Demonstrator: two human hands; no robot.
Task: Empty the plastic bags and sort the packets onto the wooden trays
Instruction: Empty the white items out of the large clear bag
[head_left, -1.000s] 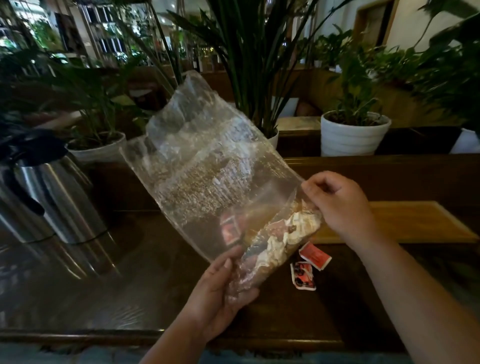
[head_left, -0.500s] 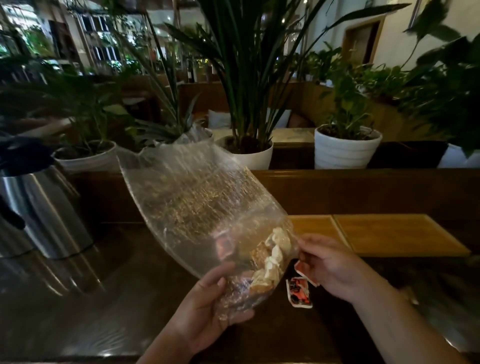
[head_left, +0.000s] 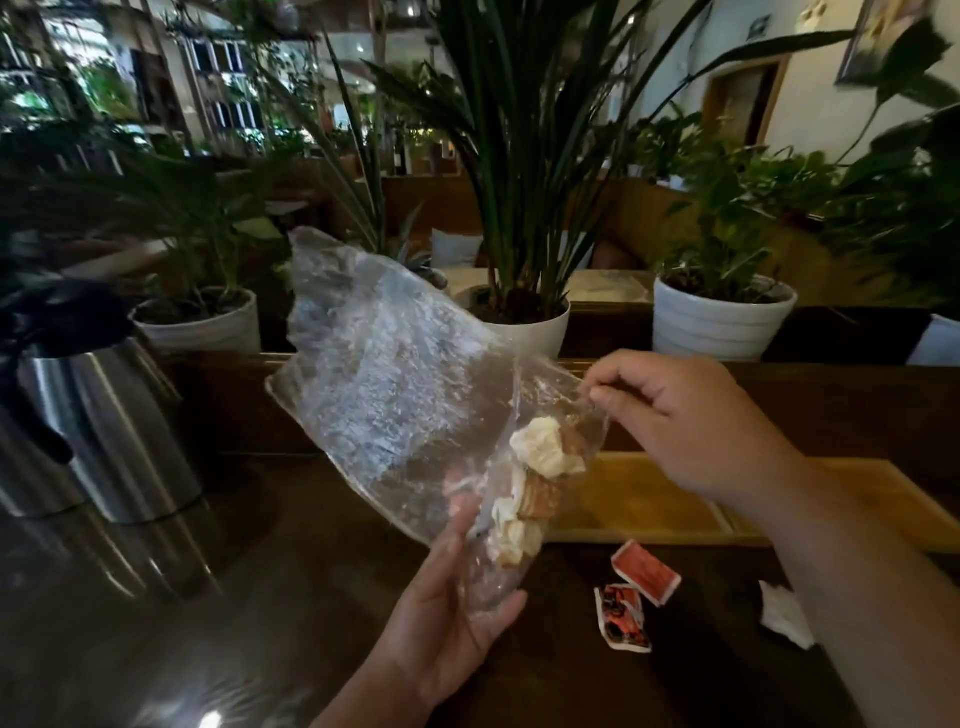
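Gripping one plastic bag (head_left: 395, 395) (both hands pinching); two red packets (head_left: 645, 572) on table (head_left: 260, 597).

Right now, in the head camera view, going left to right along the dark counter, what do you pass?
steel flask → left hand gripping the plastic bag → printed red packet → plain red packet → white packet

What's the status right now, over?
Left hand grips bag bottom; right hand pinches its edge. Packets still inside. Two red packets on table, trays bare.
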